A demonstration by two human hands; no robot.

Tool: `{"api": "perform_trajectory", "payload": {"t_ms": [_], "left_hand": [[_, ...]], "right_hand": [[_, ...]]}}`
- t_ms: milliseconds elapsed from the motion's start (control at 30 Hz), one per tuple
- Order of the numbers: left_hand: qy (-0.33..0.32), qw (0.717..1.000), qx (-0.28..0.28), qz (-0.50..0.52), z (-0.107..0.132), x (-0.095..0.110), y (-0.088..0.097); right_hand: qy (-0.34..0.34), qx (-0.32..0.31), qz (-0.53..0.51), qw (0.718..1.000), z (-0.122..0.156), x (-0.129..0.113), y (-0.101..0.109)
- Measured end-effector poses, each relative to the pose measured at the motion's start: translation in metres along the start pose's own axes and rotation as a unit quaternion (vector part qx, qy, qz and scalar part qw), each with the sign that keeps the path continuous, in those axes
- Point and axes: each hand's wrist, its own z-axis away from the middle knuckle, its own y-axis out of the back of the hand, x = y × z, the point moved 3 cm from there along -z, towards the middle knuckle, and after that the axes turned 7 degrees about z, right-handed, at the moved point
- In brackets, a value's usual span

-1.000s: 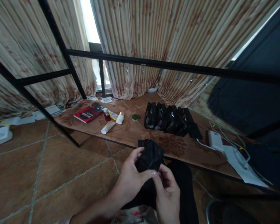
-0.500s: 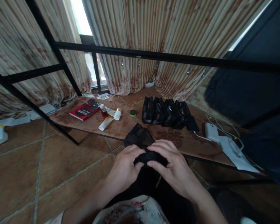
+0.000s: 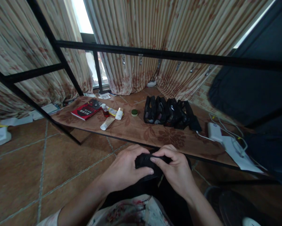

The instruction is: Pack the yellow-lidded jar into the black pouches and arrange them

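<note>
My left hand (image 3: 125, 168) and my right hand (image 3: 176, 171) are both closed around a small black mesh pouch (image 3: 144, 161), which is bunched up between them just in front of the low board's near edge. Only a dark strip of the pouch shows between my fingers. A row of several similar black pouches (image 3: 170, 114) stands upright on the board (image 3: 159, 135) beyond my hands.
On the board's left lie a red book (image 3: 85, 110), a white tube (image 3: 107, 123), a small red bottle (image 3: 105, 111) and a green lid (image 3: 134, 112). A white power bank (image 3: 214, 132) with cables lies at the right. Black metal frame bars (image 3: 155, 54) cross above; curtains hang behind.
The pouch, held up and spread open a second ago, has been lowered and squeezed into a small bundle. Both hands have closed over it.
</note>
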Motion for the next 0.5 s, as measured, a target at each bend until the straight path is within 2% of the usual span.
{"api": "perform_trajectory", "payload": {"t_ms": [100, 233, 333, 400, 500], "left_hand": [[-0.001, 1.000, 0.022, 0.011, -0.0013, 0.0025, 0.0031], [-0.051, 0.996, 0.061, -0.029, -0.0011, 0.0030, 0.0005], [-0.081, 0.992, 0.086, -0.051, 0.0005, 0.0017, -0.0013], [-0.091, 0.990, 0.094, -0.056, 0.0012, 0.0012, -0.0013], [-0.097, 0.989, 0.100, -0.053, 0.0016, 0.0019, 0.0000]], "right_hand": [[-0.007, -0.003, -0.017, 1.000, 0.0005, -0.0010, -0.0014], [-0.019, -0.006, -0.032, 0.999, 0.0012, -0.0004, -0.0010], [-0.030, -0.035, -0.045, 0.998, 0.0023, 0.0036, 0.0004], [-0.027, -0.050, -0.052, 0.997, 0.0029, 0.0061, 0.0015], [-0.001, -0.039, -0.053, 0.998, 0.0027, 0.0058, 0.0030]]}}
